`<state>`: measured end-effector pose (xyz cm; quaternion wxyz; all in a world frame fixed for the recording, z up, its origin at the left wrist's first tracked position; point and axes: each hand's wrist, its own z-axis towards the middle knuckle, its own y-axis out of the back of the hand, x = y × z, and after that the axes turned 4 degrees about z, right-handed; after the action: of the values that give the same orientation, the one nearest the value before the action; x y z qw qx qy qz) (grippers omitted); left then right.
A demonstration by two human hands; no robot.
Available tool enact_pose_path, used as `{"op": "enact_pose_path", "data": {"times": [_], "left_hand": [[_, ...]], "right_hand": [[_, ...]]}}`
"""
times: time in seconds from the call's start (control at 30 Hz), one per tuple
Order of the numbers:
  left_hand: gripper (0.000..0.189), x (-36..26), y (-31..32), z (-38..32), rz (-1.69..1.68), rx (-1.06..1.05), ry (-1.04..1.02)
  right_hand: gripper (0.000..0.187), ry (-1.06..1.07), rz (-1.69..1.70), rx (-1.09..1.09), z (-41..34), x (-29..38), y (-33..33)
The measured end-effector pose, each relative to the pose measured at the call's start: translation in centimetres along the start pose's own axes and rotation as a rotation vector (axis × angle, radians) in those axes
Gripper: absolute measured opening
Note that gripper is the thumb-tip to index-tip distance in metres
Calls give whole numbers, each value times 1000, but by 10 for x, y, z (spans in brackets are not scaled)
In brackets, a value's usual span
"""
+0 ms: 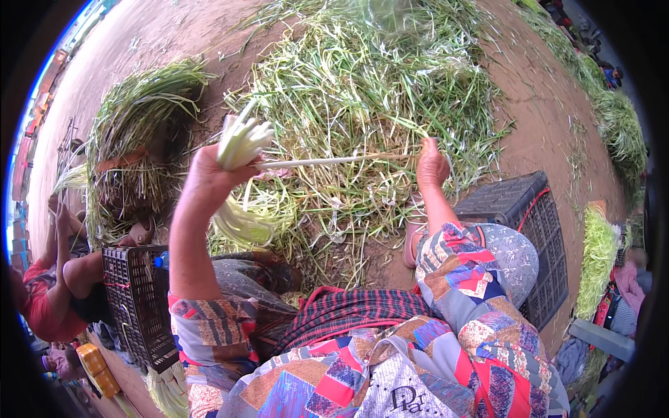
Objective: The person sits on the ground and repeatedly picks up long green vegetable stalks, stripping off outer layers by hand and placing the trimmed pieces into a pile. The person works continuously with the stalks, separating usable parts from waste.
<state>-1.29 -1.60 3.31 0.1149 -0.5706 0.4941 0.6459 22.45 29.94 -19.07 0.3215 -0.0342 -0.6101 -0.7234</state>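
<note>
My left hand (215,172) is raised at the left and grips a small bunch of pale green-white vegetable stalks (243,142), cut ends fanned upward. A single long pale stalk (334,162) stretches level from that hand to my right hand (433,164). The right fingers pinch its thin, yellowish far end. Below both hands spreads a wide heap of loose green leaves and trimmings (360,104). More pale stalks (251,222) lie beneath my left forearm, partly hidden by it.
A bundle of long green stalks (136,115) with a brownish band stands at the left. Black plastic crates flank me, one at the right (543,256), one at the left (138,303). A person in red (47,308) sits at far left. Pale bundles (596,256) lie far right.
</note>
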Motion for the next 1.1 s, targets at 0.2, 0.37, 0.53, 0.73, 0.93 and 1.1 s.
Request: {"op": "enact_pose_path", "data": {"times": [0.2, 0.37, 0.53, 0.73, 0.93, 1.1], "left_hand": [[21, 6, 36, -8, -31, -346, 164], [22, 7, 4, 5, -177, -262, 8], [20, 2, -20, 8, -191, -181, -20], [20, 9, -23, 13, -196, -180, -51], [22, 19, -26, 19, -112, -249, 3], [22, 24, -29, 21, 32, -307, -11]], "right_hand": [[55, -603, -290, 563, -25, -33, -1], [56, -191, 671, 1232, -5, 64, 7], [37, -301, 1989, 1354, -18, 153, 44], [18, -375, 2082, 965, -3, 161, 63], [21, -391, 2069, 801, 13, 150, 70], [19, -408, 1782, 660, 18, 149, 76]]}}
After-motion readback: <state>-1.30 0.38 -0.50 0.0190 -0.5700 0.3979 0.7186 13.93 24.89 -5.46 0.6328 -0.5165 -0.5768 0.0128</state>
